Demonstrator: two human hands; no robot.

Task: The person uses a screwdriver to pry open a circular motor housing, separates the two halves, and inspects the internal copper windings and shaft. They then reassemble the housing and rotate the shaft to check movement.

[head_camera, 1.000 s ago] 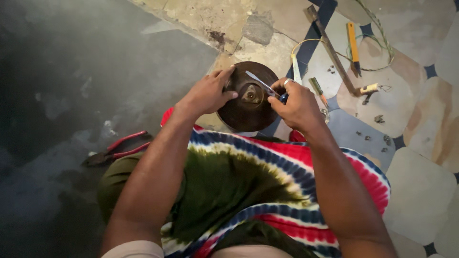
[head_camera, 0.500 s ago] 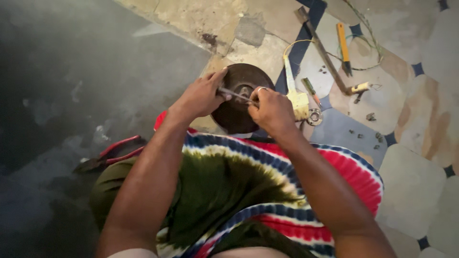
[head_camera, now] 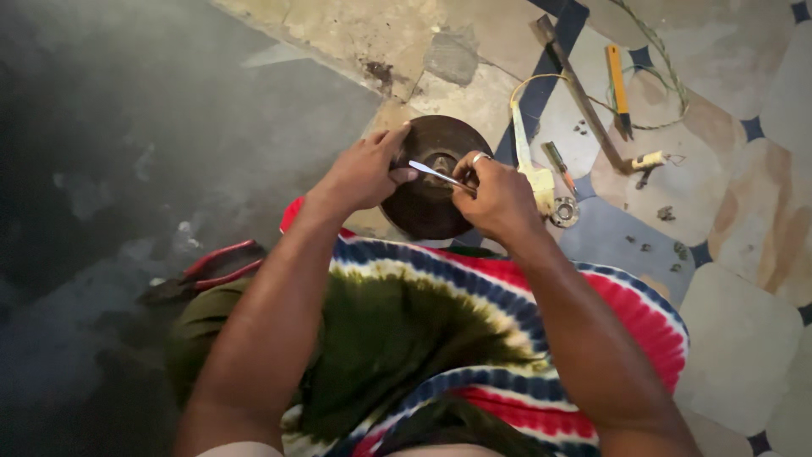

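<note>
A dark brown round disc (head_camera: 427,207) with a metal hub at its middle rests over my lap above the floor. My left hand (head_camera: 362,173) grips the disc's left rim, thumb on its face. My right hand (head_camera: 499,199) is closed on a thin silvery tool (head_camera: 431,172) whose tip lies across the hub, pointing toward my left thumb. A ring shows on one right finger. My knees are covered by a tie-dyed cloth in red, blue, white and green.
On the tiled floor to the right lie a hammer (head_camera: 579,93), a yellow-handled tool (head_camera: 617,89), a screwdriver (head_camera: 558,167), a small bearing ring (head_camera: 564,211), cord and several scattered small parts. Red-handled pliers (head_camera: 207,269) lie at my left on dark concrete.
My right hand has shifted left from the disc's right edge onto its centre. The thin tool now lies across the hub, nearer my left thumb. The left hand keeps its hold.
</note>
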